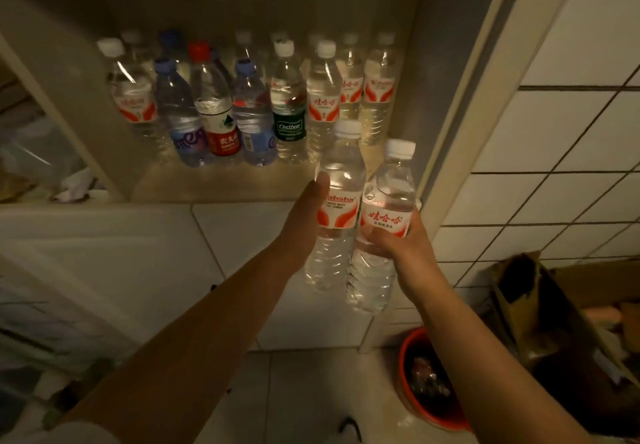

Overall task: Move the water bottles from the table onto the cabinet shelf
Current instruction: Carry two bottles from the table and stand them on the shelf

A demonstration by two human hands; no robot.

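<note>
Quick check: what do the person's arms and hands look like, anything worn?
Both forearms are bare up to the frame's lower edge. No gloves, watch or rings show on the left hand or the right hand. A pale fabric edge, maybe a sleeve, shows at the bottom left.

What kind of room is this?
Probably a kitchen or pantry corner at home: a cabinet shelf full of water bottles, a white tiled wall, and a red bucket on the floor.

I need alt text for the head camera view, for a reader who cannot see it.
Two hands each hold a clear water bottle, left hand on the left bottle, right hand on the right bottle, before a cabinet shelf already lined with bottles.
</note>
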